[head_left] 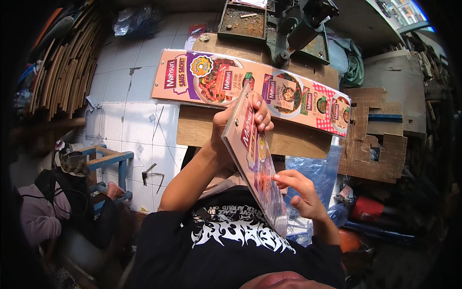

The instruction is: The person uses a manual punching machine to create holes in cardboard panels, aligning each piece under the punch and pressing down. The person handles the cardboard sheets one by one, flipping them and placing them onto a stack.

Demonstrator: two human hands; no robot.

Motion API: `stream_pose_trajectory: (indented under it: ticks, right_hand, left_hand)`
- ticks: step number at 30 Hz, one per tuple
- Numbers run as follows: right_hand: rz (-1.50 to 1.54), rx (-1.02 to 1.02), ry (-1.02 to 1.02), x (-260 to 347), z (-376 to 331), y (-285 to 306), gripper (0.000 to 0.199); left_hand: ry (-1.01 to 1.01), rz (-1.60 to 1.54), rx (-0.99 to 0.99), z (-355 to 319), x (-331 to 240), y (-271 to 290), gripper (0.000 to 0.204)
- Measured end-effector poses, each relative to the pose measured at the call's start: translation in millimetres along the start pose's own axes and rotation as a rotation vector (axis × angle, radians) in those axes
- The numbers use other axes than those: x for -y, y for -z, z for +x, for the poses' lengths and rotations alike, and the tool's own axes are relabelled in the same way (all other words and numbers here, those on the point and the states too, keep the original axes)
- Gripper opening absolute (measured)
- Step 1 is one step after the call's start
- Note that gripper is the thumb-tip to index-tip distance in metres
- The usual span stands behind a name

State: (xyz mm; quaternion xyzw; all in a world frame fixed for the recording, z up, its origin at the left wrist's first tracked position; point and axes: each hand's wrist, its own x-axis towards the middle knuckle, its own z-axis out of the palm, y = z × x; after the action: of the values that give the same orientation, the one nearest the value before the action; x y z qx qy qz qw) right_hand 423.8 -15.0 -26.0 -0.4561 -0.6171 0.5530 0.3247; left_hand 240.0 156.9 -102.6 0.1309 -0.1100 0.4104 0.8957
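Note:
My left hand (259, 111) grips the top end of a long, pink printed sign panel (255, 164). The panel is held tilted in front of my chest, its fingers wrapped over the edge. It looks like several layers, with metal eyelets near its end. My right hand (303, 192) has its fingers apart, with the fingertips at the panel's printed face; whether they touch it I cannot tell. Beyond, a stack of similar printed panels (308, 101) with food pictures lies across a wooden board (207, 127).
Behind the stack stands a dark metal press (301, 36) with a tray (243, 21) of small bits. Cut cardboard (373, 144) lies at the right. A blue stool frame (122, 173) and a seated person (45, 207) are at the left. Wooden strips (67, 67) lean behind.

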Motion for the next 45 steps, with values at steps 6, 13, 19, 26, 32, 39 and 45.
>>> stream_pose_trajectory:
  ticks: [6, 13, 19, 26, 32, 39, 45]
  right_hand:
    - [0.157, -0.224, -0.171, -73.7, -0.4, -43.1, 0.047]
    - [0.386, -0.306, -0.282, -64.8, -21.3, -37.9, 0.026]
    - [-0.097, -0.628, -0.149, -48.7, -25.5, -2.2, 0.023]
    - [-0.328, -0.707, -0.083, -35.2, -29.8, 13.5, 0.020]
    - [-0.311, -0.721, -0.094, -31.6, -29.1, 12.6, 0.020]
    - [-0.328, -0.705, -0.086, -32.9, -27.8, 10.0, 0.018]
    - [-0.359, -0.700, -0.088, -29.9, -27.3, 10.0, 0.015]
  left_hand:
    - [-0.005, -0.100, 0.086, -17.0, 4.1, 6.3, 0.034]
    - [-0.091, 0.232, -0.198, -31.6, -6.7, -32.2, 0.047]
    - [-0.152, 0.447, -0.497, -61.1, -34.1, -58.5, 0.063]
    - [-0.004, 0.929, -0.455, -79.0, -64.9, -72.3, 0.044]
    - [-0.024, 1.060, -0.562, -74.5, -60.5, -87.8, 0.029]
    - [-0.043, 1.146, -0.639, -72.3, -54.1, -89.7, 0.026]
    - [-0.054, 1.176, -0.680, -71.9, -50.5, -87.3, 0.019]
